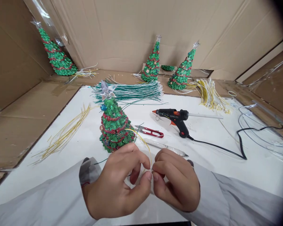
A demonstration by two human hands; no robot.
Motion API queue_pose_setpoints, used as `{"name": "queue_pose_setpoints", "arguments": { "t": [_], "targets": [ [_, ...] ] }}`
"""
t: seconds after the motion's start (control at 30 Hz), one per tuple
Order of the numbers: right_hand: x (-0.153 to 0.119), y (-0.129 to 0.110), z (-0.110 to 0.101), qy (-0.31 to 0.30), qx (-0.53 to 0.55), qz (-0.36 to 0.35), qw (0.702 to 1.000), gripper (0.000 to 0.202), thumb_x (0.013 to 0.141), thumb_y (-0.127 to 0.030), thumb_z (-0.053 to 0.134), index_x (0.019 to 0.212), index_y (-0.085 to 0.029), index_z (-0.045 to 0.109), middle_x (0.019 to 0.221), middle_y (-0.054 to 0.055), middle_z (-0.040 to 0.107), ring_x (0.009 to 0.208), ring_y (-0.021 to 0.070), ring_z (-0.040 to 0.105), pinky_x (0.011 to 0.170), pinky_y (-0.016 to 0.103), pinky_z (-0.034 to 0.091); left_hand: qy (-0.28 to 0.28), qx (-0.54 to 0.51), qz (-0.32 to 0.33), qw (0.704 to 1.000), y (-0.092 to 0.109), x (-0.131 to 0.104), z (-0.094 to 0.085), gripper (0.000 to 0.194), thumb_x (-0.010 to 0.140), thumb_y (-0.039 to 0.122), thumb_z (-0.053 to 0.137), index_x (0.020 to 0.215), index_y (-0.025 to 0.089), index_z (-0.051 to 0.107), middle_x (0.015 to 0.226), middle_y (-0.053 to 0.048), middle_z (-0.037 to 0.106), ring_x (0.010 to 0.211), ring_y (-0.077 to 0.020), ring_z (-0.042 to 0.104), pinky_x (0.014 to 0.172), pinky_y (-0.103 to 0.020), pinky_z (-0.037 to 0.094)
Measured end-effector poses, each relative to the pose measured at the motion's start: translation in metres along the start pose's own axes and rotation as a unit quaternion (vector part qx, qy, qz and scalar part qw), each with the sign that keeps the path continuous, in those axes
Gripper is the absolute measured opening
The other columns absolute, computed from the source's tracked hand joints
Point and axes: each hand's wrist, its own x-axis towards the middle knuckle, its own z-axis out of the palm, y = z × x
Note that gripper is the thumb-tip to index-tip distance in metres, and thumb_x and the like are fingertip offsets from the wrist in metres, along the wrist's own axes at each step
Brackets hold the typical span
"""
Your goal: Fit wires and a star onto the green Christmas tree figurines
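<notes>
In front of me stands a small green Christmas tree [114,122] with red garlands and a clear star on top. Yellow and white wires [145,142] run from its right side down to my fingertips. My left hand [122,182] pinches the wire ends between thumb and forefinger. Touching it at the tips, my right hand [176,180] is closed in a pinch on the same wire ends. Just beyond my hands lie red thread snips [152,131] and a white pen-like tool [166,147] with a pointed tip.
A black glue gun [174,117] with a glue stick lies right, its cord [217,147] trailing away. Bundles of green wires [136,91], yellow-white wires [212,94] and yellow wires [66,135] lie around. More trees [153,64] stand along the cardboard wall [113,37].
</notes>
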Motion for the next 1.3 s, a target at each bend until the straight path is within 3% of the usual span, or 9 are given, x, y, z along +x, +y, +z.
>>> {"name": "queue_pose_setpoints", "arguments": {
  "t": [0.3, 0.6, 1.03, 1.3],
  "targets": [
    [0.0035, -0.0029, -0.0002, -0.029, -0.034, -0.038, 0.998, 0.017, 0.081, -0.001, 0.048, 0.077, -0.017, 0.051, 0.058, 0.002, 0.051, 0.058, 0.0154, 0.041, 0.049, 0.028, 0.035, -0.005, 0.072, 0.045, 0.996, -0.0015, -0.0034, -0.0015, 0.022, 0.08, 0.007, 0.053, 0.069, 0.02, 0.04, 0.055, 0.005, 0.045, 0.06, -0.0111, 0.046, 0.057, -0.022, 0.037],
    [-0.0005, 0.0016, 0.0061, -0.045, -0.054, -0.038, 0.997, 0.02, 0.083, -0.002, 0.045, 0.071, -0.016, 0.053, 0.058, 0.002, 0.048, 0.057, 0.016, 0.042, 0.049, 0.028, 0.036, -0.011, 0.132, 0.06, 0.989, -0.0006, -0.004, 0.0012, 0.023, 0.083, 0.002, 0.045, 0.067, 0.02, 0.043, 0.058, 0.004, 0.044, 0.06, -0.012, 0.043, 0.056, -0.024, 0.037],
    [0.0004, 0.0005, 0.0061, -0.058, -0.043, -0.046, 0.996, 0.024, 0.079, 0.001, 0.043, 0.067, -0.019, 0.046, 0.055, 0.002, 0.046, 0.056, 0.0148, 0.038, 0.048, 0.028, 0.03, -0.009, 0.096, 0.056, 0.994, -0.0017, -0.0011, 0.0002, 0.025, 0.078, -0.001, 0.045, 0.065, 0.019, 0.037, 0.056, 0.005, 0.041, 0.06, -0.0101, 0.041, 0.058, -0.023, 0.035],
    [0.0017, -0.0012, -0.0012, -0.052, 0.016, -0.004, 0.999, 0.017, 0.08, -0.002, 0.045, 0.079, -0.019, 0.047, 0.061, 0.0, 0.048, 0.057, 0.0133, 0.042, 0.05, 0.026, 0.034, -0.012, 0.059, 0.065, 0.996, 0.0006, 0.001, -0.0039, 0.019, 0.074, 0.006, 0.051, 0.07, 0.02, 0.039, 0.055, 0.005, 0.041, 0.059, -0.0119, 0.042, 0.058, -0.027, 0.033]
  ]
}}
